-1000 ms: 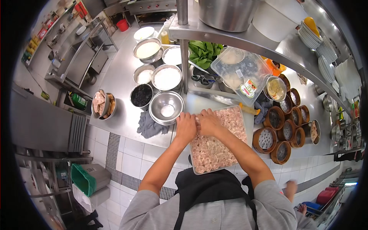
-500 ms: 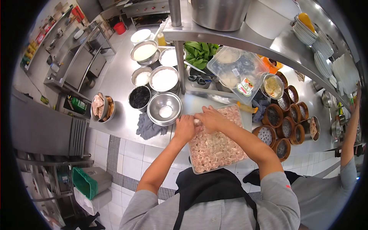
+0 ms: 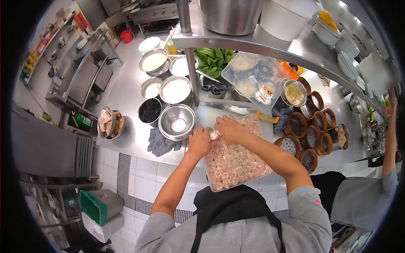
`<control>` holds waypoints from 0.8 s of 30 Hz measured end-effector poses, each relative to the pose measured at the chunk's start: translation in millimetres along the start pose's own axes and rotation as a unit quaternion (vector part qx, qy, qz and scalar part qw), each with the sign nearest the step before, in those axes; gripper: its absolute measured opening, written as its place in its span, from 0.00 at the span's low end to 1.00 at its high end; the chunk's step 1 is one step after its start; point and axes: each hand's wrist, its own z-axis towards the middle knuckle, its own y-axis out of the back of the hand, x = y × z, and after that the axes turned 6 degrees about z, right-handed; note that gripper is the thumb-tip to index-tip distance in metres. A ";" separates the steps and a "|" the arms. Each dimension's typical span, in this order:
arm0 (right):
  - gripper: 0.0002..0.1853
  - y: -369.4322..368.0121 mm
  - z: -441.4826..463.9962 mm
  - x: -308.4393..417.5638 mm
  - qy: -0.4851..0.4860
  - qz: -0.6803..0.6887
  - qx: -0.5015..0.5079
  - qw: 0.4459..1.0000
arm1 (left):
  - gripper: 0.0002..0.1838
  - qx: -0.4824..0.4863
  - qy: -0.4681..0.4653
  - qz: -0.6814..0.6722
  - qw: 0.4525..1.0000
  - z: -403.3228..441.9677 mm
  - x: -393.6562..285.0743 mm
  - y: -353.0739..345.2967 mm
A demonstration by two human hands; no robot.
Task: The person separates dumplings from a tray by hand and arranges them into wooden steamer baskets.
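A shallow clear plastic tub [image 3: 237, 173] of small pale-pink meat pieces lies in front of me, its far end over a white cutting board [image 3: 206, 113]. Over its far left corner my left hand [image 3: 200, 142] is closed, with a pale lump of meat [image 3: 214, 135] at its fingertips. My right hand [image 3: 230, 130] reaches across the tub's far end, close to that lump. Its fingers are curled down, and whatever is under them is hidden. Left of my left hand stand stacked steel bowls [image 3: 177, 122].
Bowls of white food [image 3: 175, 89] and a dark shredded-food pot [image 3: 149, 110] stand left. Round steamers [image 3: 296, 125], a clear lid [image 3: 255, 78] and a yellow-handled knife [image 3: 268, 117] lie right. A steel shelf [image 3: 249, 44] overhangs the counter. Another person's arm [image 3: 391, 135] reaches up at right.
My hands have drawn slightly apart, and the pale lump shows more plainly between them. The whole view has shifted a little. The other person at right shows more of the body.
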 end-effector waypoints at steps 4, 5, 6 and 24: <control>0.26 -10.5 -0.8 -4.8 -0.013 0.078 -0.025 0.997 | 0.30 0.037 0.013 -0.033 0.999 -0.1 3.0 -7.5; 0.26 -9.0 -1.5 -4.7 -0.016 0.078 -0.027 0.996 | 0.28 0.022 0.003 -0.038 0.999 0.2 1.7 -5.5; 0.26 -7.2 -1.5 -5.0 -0.016 0.083 -0.010 0.996 | 0.28 0.023 0.001 -0.037 0.999 -0.2 0.1 -3.6; 0.21 13.3 -33.0 21.4 -0.114 0.478 -0.261 0.831 | 0.24 -0.011 -0.083 -0.384 0.920 7.6 5.0 21.8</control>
